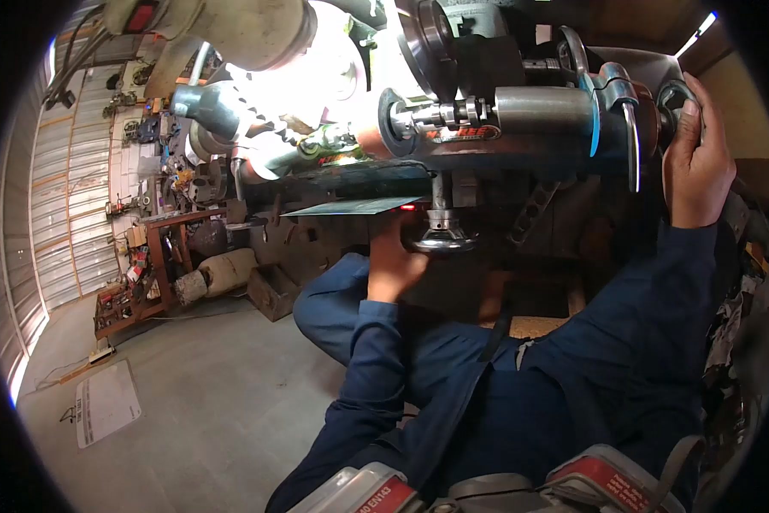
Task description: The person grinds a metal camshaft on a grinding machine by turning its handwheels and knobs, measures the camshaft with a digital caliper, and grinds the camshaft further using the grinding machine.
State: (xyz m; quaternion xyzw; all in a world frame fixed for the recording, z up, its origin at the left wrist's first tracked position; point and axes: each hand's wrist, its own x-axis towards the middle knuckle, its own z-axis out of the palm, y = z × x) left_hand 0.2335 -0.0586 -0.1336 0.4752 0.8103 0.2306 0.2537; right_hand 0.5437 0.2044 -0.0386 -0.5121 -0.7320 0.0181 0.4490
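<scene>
At the right end of the machine, my right hand (699, 167) is closed round the rim of a metal handwheel (677, 96), thumb on the near side. My left hand (391, 265) is raised under the machine bed, beside a chrome handwheel (444, 239) on a short vertical shaft. Its fingers are in shadow, and I cannot tell whether they grip the wheel. A thin flat plate (354, 207) sticks out just above that hand, near a small red light (408, 207). A shaft with several lobes (448, 114) lies across the machine beside a thick steel cylinder (545, 111).
A bright lamp glare (316, 77) covers the upper left of the machine. A dark grinding wheel (427, 47) stands behind the shaft. On the left are a cluttered rack (158, 256), a wooden box (273, 291) and a white sign (108, 403) on the floor. A respirator (495, 492) hangs below my view.
</scene>
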